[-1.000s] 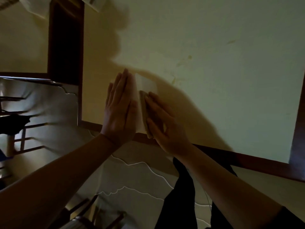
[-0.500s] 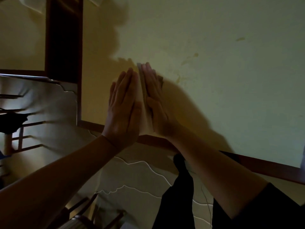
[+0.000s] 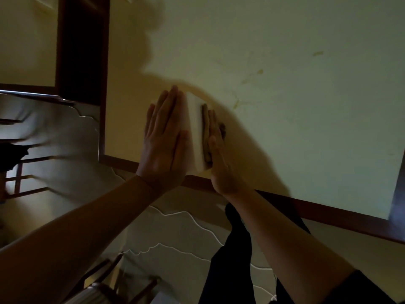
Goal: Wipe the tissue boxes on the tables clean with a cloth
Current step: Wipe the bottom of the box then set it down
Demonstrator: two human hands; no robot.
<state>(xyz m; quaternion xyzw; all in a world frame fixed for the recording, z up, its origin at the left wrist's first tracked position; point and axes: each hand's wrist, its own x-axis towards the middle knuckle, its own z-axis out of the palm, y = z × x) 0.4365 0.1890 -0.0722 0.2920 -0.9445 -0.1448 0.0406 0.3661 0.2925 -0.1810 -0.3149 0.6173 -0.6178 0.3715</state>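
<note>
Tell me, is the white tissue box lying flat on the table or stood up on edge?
Up on edge. The white rectangular tissue box stands between the flat left hand and the right hand, which presses a brownish cloth against its side.

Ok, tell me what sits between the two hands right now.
In the head view, the white tissue box stands between them: the left hand lies flat on one side, and the right hand presses a brownish cloth against the other.

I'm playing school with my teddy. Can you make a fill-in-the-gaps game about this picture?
1. The white rectangular tissue box stands between two ____.
2. The flat left hand presses the box's ____ side.
3. The right hand presses a ____ cloth against the box.
4. The box stands on a pale ____ with a dark wooden rim.

Missing words: hands; left; brown; table
</note>
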